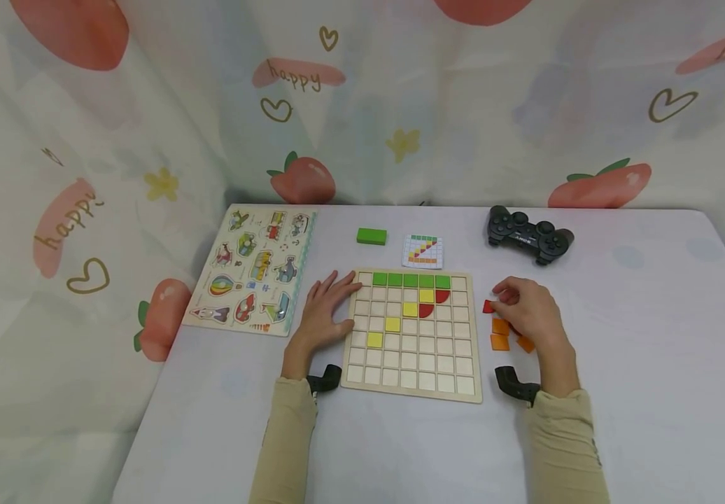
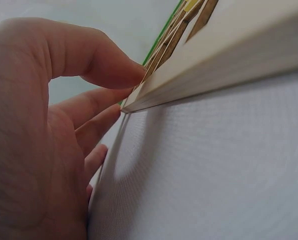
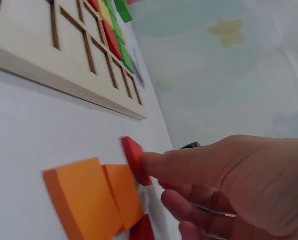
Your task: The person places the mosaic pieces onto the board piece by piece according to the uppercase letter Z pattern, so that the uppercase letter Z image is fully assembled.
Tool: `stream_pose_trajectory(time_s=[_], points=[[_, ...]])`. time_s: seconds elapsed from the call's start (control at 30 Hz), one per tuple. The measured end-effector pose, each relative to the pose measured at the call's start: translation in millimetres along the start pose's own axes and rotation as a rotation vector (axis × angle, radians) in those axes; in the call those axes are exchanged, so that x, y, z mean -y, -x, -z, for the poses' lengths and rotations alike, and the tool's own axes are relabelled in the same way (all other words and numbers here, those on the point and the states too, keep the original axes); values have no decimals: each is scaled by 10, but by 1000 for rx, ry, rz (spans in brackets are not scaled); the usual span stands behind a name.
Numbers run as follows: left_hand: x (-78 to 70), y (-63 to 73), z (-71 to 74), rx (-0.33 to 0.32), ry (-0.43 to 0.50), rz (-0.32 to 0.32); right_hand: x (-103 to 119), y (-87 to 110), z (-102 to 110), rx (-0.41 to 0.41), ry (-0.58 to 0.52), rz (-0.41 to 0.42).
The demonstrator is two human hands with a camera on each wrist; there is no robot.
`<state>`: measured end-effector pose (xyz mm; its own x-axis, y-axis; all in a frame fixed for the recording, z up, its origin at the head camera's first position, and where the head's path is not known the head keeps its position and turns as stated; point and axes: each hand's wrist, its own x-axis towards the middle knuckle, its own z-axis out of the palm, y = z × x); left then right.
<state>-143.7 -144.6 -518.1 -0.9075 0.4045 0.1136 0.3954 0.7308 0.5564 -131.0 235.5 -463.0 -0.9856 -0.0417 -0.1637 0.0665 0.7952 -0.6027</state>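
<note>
A wooden grid board [image 1: 413,395] lies on the table. Along its left edge rests my left hand [image 1: 323,308], fingers extended; its thumb touches the frame in the left wrist view [image 2: 154,90]. Green squares [image 1: 411,281] fill part of the top row, yellow squares [image 1: 392,324] run diagonally, and two red quarter-round pieces [image 1: 441,296] sit beside them. To the board's right, my right hand [image 1: 529,311] pinches a small red piece [image 3: 135,159] by its edge. Orange squares [image 1: 500,342] lie below that hand, and another red piece [image 3: 143,230] is partly hidden among them.
A small pattern card [image 1: 423,252] and a green block [image 1: 371,236] lie behind the board. The black game controller [image 1: 529,235] is at the back right. A picture puzzle board [image 1: 249,273] occupies the left, and a printed curtain [image 1: 463,105] hangs behind the table.
</note>
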Motion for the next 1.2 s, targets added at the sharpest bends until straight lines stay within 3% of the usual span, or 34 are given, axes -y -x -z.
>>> stream_pose_trajectory(time_s=[0.1, 0.3, 0.57, 0.77, 0.9, 1.0, 1.2], points=[[8, -7, -1, -1, 2, 0, 31, -5, -28, -25, 17, -12], [20, -9, -11, 9, 2, 9, 78, 18, -66, 13, 26, -66], [34, -7, -20, -3, 6, 3, 136, 6, -108, -2, 4, -16], [30, -8, -21, 4, 9, 5, 176, -7, -136, -58, -52, 3], [19, -15, -19, 1, 13, 6, 181, -8, -130, -67, -123, 54], [17, -20, -15, -1, 4, 4, 224, -28, -152, -29, -180, 101], [26, -6, -11, 3, -4, 16, 445, -72, -400, 57, -235, 212]])
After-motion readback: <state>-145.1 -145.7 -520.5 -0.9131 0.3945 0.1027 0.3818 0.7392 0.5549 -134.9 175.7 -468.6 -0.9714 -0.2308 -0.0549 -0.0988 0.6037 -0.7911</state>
